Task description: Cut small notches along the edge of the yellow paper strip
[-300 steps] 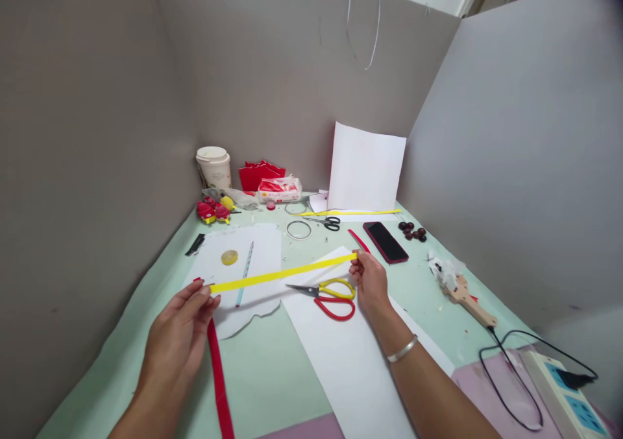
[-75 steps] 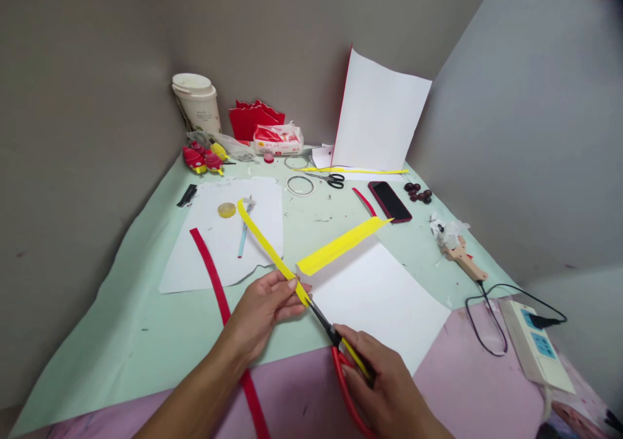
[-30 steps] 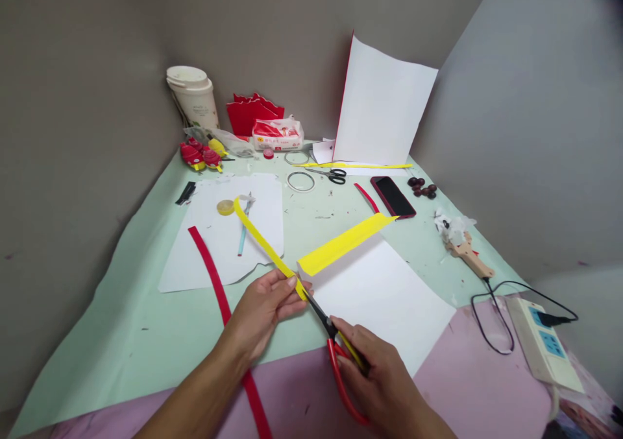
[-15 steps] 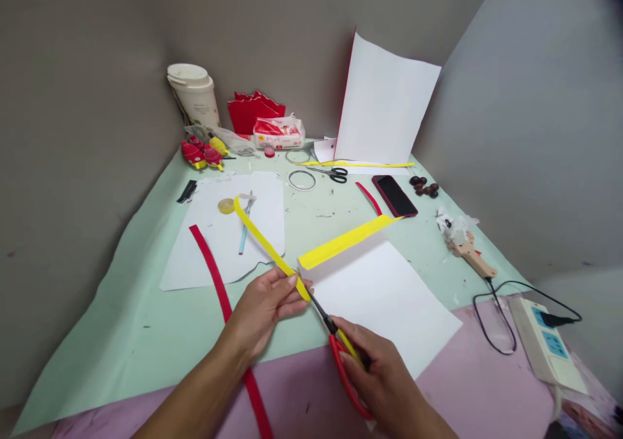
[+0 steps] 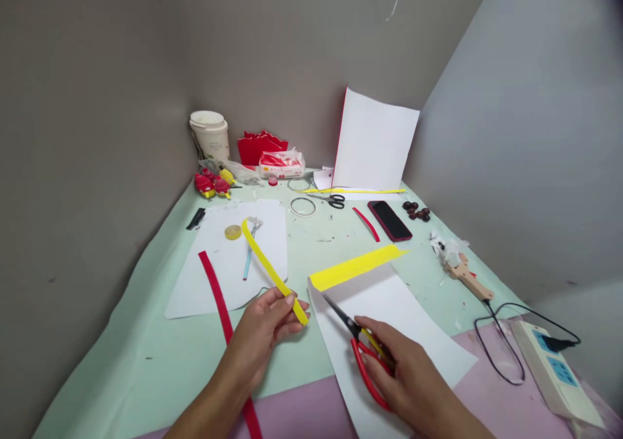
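Observation:
Between thumb and fingers, my left hand (image 5: 272, 322) pinches the lower end of a narrow yellow strip (image 5: 265, 264), which slants up and away to the left. My right hand (image 5: 399, 364) grips scissors (image 5: 348, 322) with red and yellow handles. Their blades look closed and point up-left, apart from the strip. Just beyond the tips, a sheet of white paper (image 5: 399, 322) has its far edge curled over, showing a yellow face (image 5: 357, 267). A long red strip (image 5: 217, 293) runs under my left forearm.
Behind lie a pale blue pen (image 5: 248, 257), a tape roll (image 5: 233, 232), black-handled scissors (image 5: 335, 200) and a phone (image 5: 389, 221). To the right are a glue gun (image 5: 470, 280) with its cord and a power strip (image 5: 557, 374). A lidded cup (image 5: 210, 134) stands at the back left.
The scissors have pulled away to the right from the yellow strip, leaving a gap between them. My left hand still holds the strip. The whole view has tilted upward.

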The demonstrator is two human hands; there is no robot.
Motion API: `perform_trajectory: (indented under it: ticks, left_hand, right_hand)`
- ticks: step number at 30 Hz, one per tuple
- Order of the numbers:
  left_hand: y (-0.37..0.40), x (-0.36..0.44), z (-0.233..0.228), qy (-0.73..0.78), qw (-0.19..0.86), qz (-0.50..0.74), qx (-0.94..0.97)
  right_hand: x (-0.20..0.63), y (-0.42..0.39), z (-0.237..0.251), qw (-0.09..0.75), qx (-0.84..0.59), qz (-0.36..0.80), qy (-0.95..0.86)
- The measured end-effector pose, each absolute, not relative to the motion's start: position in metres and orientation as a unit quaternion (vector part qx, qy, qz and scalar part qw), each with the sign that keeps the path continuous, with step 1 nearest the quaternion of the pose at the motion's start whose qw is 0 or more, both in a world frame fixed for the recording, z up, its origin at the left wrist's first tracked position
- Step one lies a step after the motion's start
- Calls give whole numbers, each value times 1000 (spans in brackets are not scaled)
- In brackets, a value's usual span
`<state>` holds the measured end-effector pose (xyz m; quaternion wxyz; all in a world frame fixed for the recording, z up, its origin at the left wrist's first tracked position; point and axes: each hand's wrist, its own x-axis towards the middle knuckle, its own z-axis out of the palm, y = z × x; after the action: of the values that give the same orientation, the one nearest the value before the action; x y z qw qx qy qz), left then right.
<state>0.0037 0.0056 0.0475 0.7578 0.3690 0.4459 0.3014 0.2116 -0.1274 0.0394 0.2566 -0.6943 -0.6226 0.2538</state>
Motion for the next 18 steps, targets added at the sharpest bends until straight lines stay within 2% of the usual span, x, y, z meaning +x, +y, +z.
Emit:
perform_trajectory:
  ticks: [8,12,18]
  left_hand:
    - [8,4,47,459,739,314,381]
    - [8,4,51,467,733,305,390]
    - [9,3,53,459,728,323,394]
  right_hand:
    - [213,-61,35,116,-714,65,-688]
    - [202,-47,39,105,-700,44,-705]
    - [239,4,94,114,-703,-12,-702]
